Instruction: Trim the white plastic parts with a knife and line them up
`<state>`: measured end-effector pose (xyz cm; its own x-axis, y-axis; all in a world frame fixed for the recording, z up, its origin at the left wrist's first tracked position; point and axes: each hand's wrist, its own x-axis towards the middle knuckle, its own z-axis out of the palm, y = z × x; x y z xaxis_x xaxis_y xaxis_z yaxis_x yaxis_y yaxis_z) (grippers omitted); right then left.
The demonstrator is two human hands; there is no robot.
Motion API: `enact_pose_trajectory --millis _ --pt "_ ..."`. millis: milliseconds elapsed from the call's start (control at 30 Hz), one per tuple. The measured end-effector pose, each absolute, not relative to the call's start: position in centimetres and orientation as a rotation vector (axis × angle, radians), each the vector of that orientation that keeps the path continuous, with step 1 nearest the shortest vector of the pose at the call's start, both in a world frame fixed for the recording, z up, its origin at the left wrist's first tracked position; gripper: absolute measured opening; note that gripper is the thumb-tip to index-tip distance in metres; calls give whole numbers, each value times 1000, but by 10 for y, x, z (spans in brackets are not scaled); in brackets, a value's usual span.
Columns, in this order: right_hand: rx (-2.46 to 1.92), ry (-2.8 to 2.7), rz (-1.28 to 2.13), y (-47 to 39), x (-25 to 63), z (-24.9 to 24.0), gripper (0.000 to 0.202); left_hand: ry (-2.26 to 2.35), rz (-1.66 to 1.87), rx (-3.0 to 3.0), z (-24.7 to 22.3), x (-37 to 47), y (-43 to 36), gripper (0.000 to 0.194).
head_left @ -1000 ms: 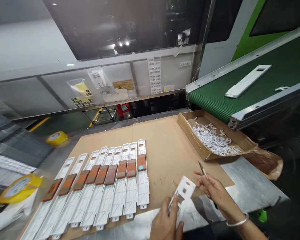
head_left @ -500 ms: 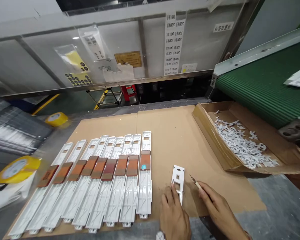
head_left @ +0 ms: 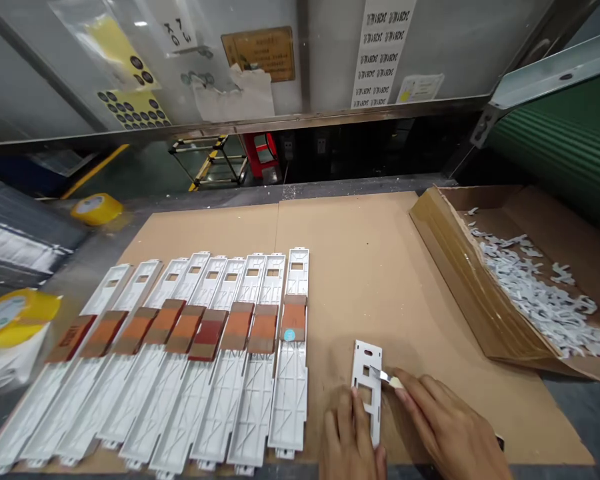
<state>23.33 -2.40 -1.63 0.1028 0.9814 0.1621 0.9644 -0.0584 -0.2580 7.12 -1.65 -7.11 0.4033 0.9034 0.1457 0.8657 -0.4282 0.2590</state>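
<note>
Far left, at the bench edge: a yellow roll of tape point(head_left: 7, 313) resting on a white object; a second yellow tape roll point(head_left: 96, 208) farther back on the grey surface; both well apart from my hands.

Centre-left: a flat brown cardboard sheet point(head_left: 360, 267) covering the bench; on it a row of long white moulded plastic strips point(head_left: 190, 360), side by side and touching, each with a small rectangular window near its far end and a brown or reddish label across its middle; the rightmost strip carries a small round blue sticker point(head_left: 289, 335).

Right of the row, apart from it: a single short white plastic plate with rectangular cut-outs point(head_left: 367, 380), lying flat on the cardboard near its front edge.

My left hand point(head_left: 350, 440): fingers pressed down on the near end of the white plate, pinning it flat; not closed around it.

My right hand point(head_left: 445, 427): closed around a thin metal blade tool point(head_left: 383, 377), its tip touching the plate beside a cut-out.

Far right: an open shallow cardboard box point(head_left: 460, 280), tilted, holding a heap of small white plastic offcuts point(head_left: 540, 293); behind it, a green ribbed conveyor belt point(head_left: 565, 147) in a metal frame.
</note>
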Motion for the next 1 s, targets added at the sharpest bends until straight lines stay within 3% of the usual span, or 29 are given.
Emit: enact_pose_trajectory --millis 233,1000 --pt "-2073 -2078 -181 -17 236 -14 39 1335 523 2796 -76 63 -6 50" --pt "-2062 -2178 -76 -15 242 -15 32 1309 578 2803 -73 63 -2 44"
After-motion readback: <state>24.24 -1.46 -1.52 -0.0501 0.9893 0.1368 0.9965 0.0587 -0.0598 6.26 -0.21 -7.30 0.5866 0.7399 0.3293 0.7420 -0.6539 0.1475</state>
